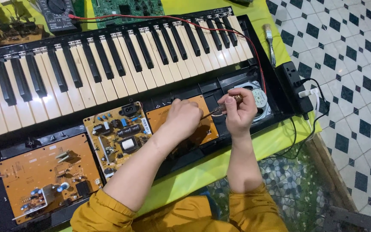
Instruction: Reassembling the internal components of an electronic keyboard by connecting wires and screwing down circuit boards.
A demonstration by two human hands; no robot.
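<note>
Over the orange circuit board [202, 129], the right hand [239, 112] grips a screwdriver [226, 104]; the left hand [182, 118], fingers curled, steadies its tip.

Orange circuit board [202, 124], perhaps amber-handled screwdriver [226, 105]

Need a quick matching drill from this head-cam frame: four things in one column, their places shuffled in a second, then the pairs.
Things:
1. screwdriver
2. paintbrush
3. power strip
4. multimeter

Places:
A. top left, beyond the keys
B. on the green cloth, just past the keyboard's right end, near the top
C. in the right hand, tip down toward the orange board under the left hand
D. right edge of the cloth, with a white plug in it

Pairs: 1-C, 2-B, 3-D, 4-A
</note>
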